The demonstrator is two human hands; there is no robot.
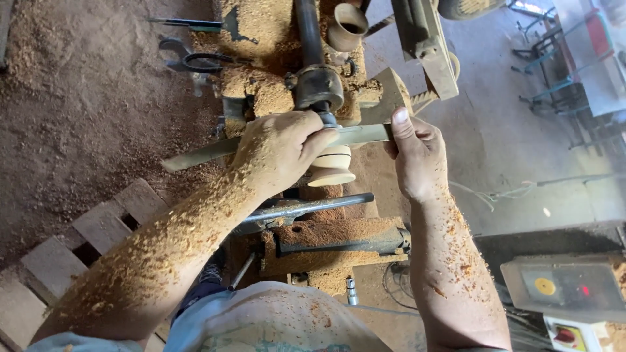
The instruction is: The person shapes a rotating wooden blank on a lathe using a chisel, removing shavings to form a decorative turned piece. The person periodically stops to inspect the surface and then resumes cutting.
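Long flat metal blade (274, 145) held level across pale turned wooden piece (331, 167) on lathe.

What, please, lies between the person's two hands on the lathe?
In the head view, the flat blade spans from left hand to right hand, above the pale turned workpiece.

Both hands (280, 150) (417, 156) on flat blade (195, 155) against turned wood (331, 168)

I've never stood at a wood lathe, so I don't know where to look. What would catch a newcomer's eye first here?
First, the two forearms coated in sawdust, with the left hand and right hand gripping a long flat blade held crosswise at the centre. Just under it sits a pale turned wooden piece on the lathe's dark spindle. Heaped reddish shavings cover the machine bed and the floor to the left.
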